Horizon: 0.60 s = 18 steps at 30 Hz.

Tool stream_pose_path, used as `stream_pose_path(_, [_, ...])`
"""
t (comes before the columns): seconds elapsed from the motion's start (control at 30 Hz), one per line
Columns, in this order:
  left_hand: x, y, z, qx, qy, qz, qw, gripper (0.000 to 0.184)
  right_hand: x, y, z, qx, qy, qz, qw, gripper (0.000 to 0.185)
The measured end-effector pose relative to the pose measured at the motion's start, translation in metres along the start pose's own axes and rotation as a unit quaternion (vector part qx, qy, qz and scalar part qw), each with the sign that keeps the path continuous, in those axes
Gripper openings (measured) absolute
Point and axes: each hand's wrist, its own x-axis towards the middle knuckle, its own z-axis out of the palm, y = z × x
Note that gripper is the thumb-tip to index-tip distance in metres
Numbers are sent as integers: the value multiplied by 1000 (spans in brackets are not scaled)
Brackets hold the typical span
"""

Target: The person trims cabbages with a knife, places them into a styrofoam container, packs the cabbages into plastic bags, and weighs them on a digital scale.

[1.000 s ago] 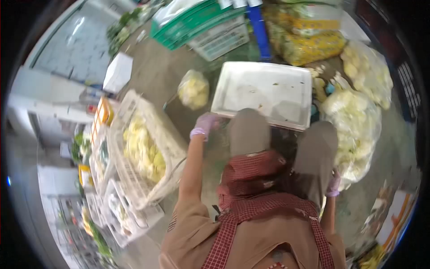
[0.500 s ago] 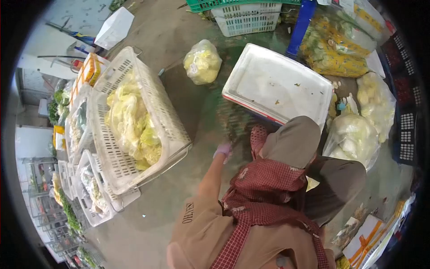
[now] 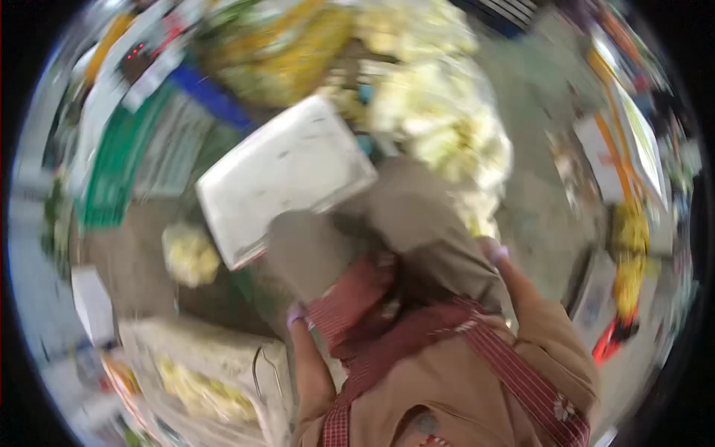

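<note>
My left hand [image 3: 298,314], with a purple cuff or glove at the wrist, is down beside my left knee and the red checked apron [image 3: 357,294]. Its fingers are smeared and partly hidden. At the other side, my right hand [image 3: 491,250], also with purple at the wrist, is at the lower end of a clear plastic bag of pale leafy vegetables [image 3: 447,127]. Whether it grips the bag is too blurred to make out. In front of my knees lies a shallow white foam box or lid [image 3: 287,167] with dark specks on it.
A small bag of yellowish vegetables [image 3: 191,255] sits on the floor at left. Nearer is a white crate [image 3: 201,335] with leafy vegetables. Green crate [image 3: 112,167] and yellow-printed bags [image 3: 290,56] stand farther off. A white carton with orange tape [image 3: 602,160] is at right.
My view has swung to the right, so the scene is turned and blurred. My right hand has come into view by the vegetable bag. My left hand is now beside my knee.
</note>
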Motion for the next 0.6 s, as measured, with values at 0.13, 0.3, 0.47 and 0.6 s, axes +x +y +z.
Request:
stream_pose_path(0.13, [-36,-4,-43,-97,47,-30,994,24,35,105,64,104,90,87,987,33])
stream_pose_path(0.3, [-60,10,-133,-166,87,-16,982,24,18,89,79,182,159,155,958,36])
stream_pose_path(0.47, [-62,63,-224,-203,103,41,973,23,30,75,100,230,115,115,959,32])
stream_pose_path(0.6, [-57,99,-265,-223,89,78,968,23,12,70,134,279,135,113,944,33])
